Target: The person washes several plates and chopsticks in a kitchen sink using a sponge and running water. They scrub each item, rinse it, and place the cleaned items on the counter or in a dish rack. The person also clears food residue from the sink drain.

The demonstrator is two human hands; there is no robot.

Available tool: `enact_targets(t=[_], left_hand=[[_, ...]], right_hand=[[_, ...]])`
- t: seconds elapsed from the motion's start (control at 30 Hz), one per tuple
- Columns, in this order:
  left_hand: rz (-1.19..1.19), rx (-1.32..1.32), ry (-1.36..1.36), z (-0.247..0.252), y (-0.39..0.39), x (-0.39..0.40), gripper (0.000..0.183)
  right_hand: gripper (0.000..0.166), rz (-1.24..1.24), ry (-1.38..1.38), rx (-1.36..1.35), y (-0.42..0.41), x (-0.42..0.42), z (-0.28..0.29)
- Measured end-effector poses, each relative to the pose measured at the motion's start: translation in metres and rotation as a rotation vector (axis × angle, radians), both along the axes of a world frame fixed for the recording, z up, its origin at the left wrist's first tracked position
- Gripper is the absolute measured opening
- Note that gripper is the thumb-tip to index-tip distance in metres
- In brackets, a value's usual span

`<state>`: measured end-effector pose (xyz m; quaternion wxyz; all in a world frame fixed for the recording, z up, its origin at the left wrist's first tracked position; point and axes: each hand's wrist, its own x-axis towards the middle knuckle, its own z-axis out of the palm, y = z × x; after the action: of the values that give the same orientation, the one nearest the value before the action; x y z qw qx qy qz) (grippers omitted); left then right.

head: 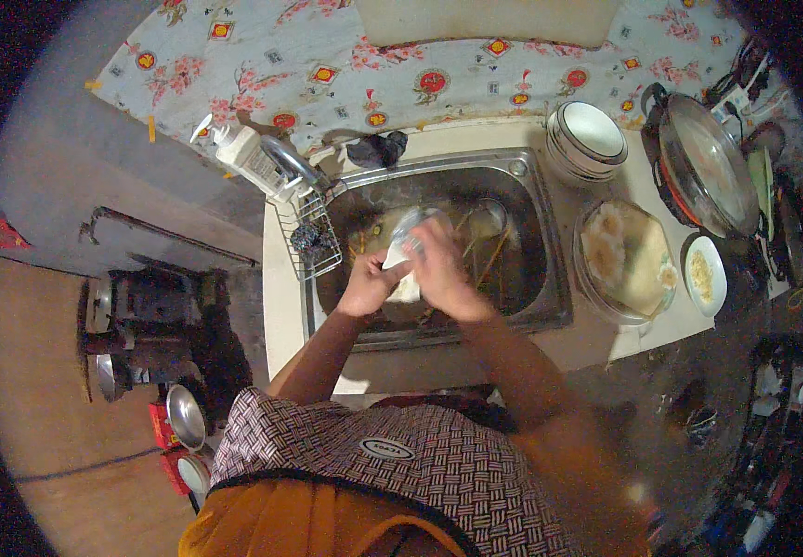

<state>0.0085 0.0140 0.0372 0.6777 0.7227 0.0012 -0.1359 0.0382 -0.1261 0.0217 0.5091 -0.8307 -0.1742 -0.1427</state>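
Over the metal sink (pixel 559 278), my left hand (pixel 368 282) grips the lower part of a white dish (pixel 397 259), probably a spoon or small bowl; its exact kind is unclear. My right hand (pixel 443 268) is blurred against the dish's upper right side, fingers bent, and whether it grips anything I cannot tell. Another pale piece shows just below the hands. Chopsticks (pixel 495 252) and a round, clear-looking vessel (pixel 488 217) lie in the sink's dark water.
A wire rack (pixel 335 261) with a scouring pad (pixel 309 237) and a pump bottle (pixel 251 157) stand left of the sink. Stacked bowls (pixel 591 132), stacked plates (pixel 624 261), a small dish of chopped food (pixel 704 277) and a lidded pan (pixel 704 163) stand right.
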Motion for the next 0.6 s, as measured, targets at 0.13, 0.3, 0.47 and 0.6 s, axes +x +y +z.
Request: enact_targets(t=[0.13,0.3,0.47,0.6], left_hand=[[0.08,-0.188,0.06,0.034,-0.009,0.001,0.013],[0.207,-0.353,0.03,0.028,-0.002,0.001,0.018],[0.323,-0.494,0.121,0.021,-0.002,-0.006,0.03],[0.078,-0.615,0.112,0.037,-0.007,-0.014,0.03]], right_hand=[[0.027,-0.072,0.449,0.649,-0.031,0.037,-0.06],[0.036,-0.055,0.975,1.444,-0.015,-0.006,-0.087],[0.039,-0.024,0.787,1.546,0.007,-0.03,-0.098],[0.033,0.234,0.454,0.981,-0.06,0.011,-0.111]])
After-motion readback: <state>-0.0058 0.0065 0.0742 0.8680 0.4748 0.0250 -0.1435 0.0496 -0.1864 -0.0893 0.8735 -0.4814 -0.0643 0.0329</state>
